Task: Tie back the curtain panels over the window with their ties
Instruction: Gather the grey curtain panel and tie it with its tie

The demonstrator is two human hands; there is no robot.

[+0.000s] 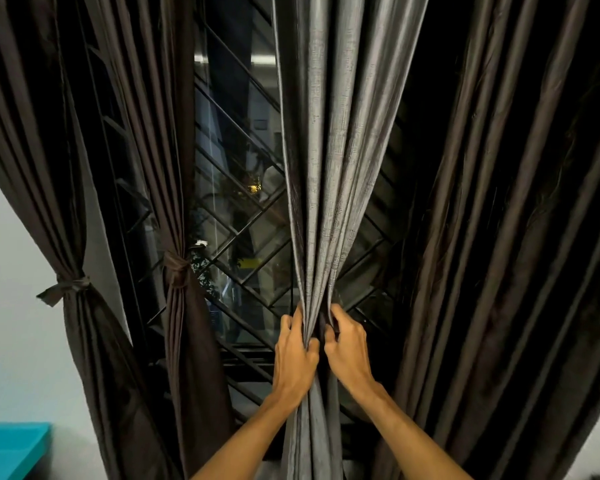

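Head view. Gripping the grey panel (329, 168) with both hands, bunched to a narrow rope right at the fingers. Left hand (297, 355) curled round the bundle from its left side; right hand (347, 351) hooked into the folds from the right, pinching cloth. Fanned out wide above the fingers, hanging straight down below them between the forearms. No tie visible for certain in either grip: only a dark strip between the two sets of fingertips, too shadowed to name.

On progress, as a judgement: about halfway.
- Well left of the left fingers (291, 323): the far-left brown panel (42, 168), cinched by the far-left tie (70, 285).
- Nearer those fingers: the second brown panel (167, 168), cinched by the second tie (177, 268).
- Gathered but not yet bound: the grey panel.
- Just right of the right fingers (336, 315): the wide brown panel (499, 237), loose and untied as far as visible.

On room:
- Open gap between the left fingers and the second tie, with the window grille (243, 237) behind the cloth. Likely a snag for knuckles reaching round the back.
- Tighter on the right, with brown folds near the right wrist.
- Far down-left of the fingers: a teal surface (11, 448), well apart.
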